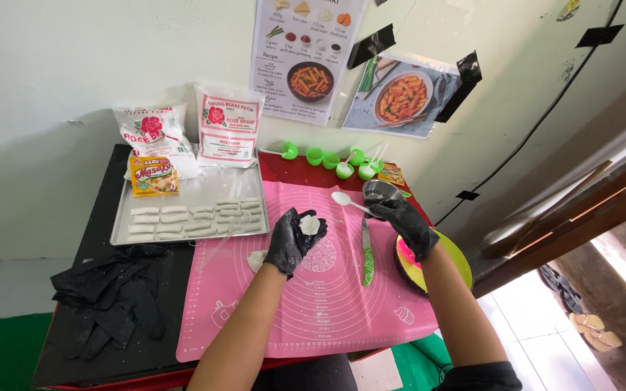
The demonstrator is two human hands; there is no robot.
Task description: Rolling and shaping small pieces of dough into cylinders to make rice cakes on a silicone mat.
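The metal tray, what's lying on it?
On the metal tray lie rows of white dough sticks and a yellow seasoning packet. Two white flour bags stand at its back edge, hiding whatever part of the tray lies beneath them.

We see a black worktop (88, 362) carrying a pink baking mat (327, 311), a metal tray (204, 195), crumpled black gloves (110, 300), green measuring cups (327, 158), two flour bags (190, 134) and a colourful round board (458, 264).
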